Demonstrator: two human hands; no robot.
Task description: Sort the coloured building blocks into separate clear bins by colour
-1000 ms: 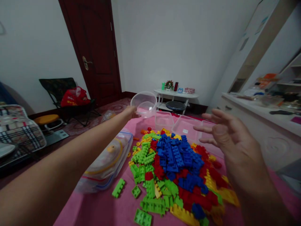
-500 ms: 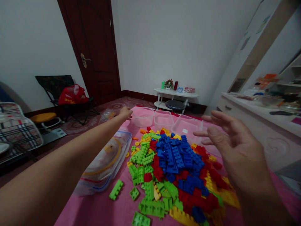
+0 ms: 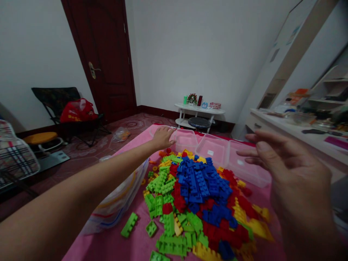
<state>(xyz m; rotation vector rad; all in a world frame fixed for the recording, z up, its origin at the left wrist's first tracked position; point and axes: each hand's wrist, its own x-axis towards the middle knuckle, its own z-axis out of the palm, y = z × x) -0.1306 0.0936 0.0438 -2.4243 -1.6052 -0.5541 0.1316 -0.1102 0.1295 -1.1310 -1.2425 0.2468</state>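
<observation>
A large heap of toy building bricks lies on a pink cloth [image 3: 95, 246], with blue bricks [image 3: 199, 177] on top, green bricks [image 3: 171, 244] at the left and front, and red and yellow ones among them. Beyond the heap, my left hand [image 3: 162, 137] stretches over a round clear container, largely covering it, with its fingers extended. Right of that stand clear plastic boxes: a small one [image 3: 186, 139], a wider one [image 3: 213, 148] and a long one [image 3: 248, 166]. My right hand [image 3: 296, 166] hovers at the right near the long box, fingers apart, holding nothing.
A clear zip bag [image 3: 116, 201] lies under my left forearm. Behind the cloth stands a small white table [image 3: 201, 108] with a round dark stool [image 3: 199, 122]. A cluttered white counter [image 3: 288, 127] runs along the right. A folding chair holds a red bag [image 3: 77, 110].
My left hand has moved right, from beside the round container to over it. My right hand has shifted slightly right, uncovering more of the long box. The view has turned a little.
</observation>
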